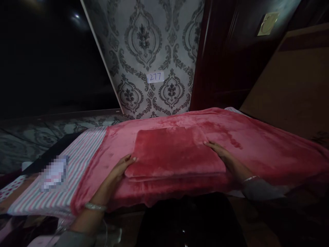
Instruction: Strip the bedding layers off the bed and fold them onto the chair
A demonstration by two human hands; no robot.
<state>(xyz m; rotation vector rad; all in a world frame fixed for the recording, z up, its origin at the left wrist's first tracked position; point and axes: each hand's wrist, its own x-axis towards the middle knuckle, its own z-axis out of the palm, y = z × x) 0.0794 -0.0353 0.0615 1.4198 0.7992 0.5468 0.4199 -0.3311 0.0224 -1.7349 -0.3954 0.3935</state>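
A folded red fleece cloth point(174, 151) lies on top of a larger red fleece blanket point(269, 147) spread over the bed. My left hand point(120, 168) rests at the folded cloth's left edge, thumb on top and fingers tucked under it. My right hand point(222, 152) lies along the right edge, fingers stretched flat against the fold. Both wrists wear a thin bangle.
A pink and grey striped sheet point(77, 154) shows at the left of the bed, with a blurred patch on it. Patterned grey wallpaper point(154, 44) with a small label reading 277 is behind. A dark wooden door point(231, 58) and a brown panel point(290, 82) stand at the right.
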